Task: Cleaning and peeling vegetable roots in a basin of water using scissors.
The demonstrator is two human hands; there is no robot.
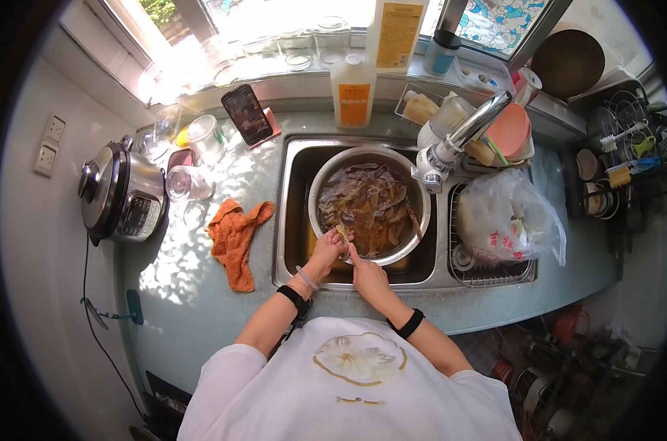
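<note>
A round stainless steel basin sits in the left bowl of the sink. Brown, ragged strips of soaked food lie in dark liquid inside it. At the basin's near rim my left hand pinches a small pale yellow strip between its fingers. My right hand is close beside it, index finger pointing forward to the left fingertips. Something thin and greyish shows between the hands, too small to name. Whether the right fingers grip it is hidden.
A chrome faucet with a white filter leans over the sink's right side. A filled plastic bag rests on the wire rack at right. Left are an orange cloth, a phone on a stand and an electric pressure cooker.
</note>
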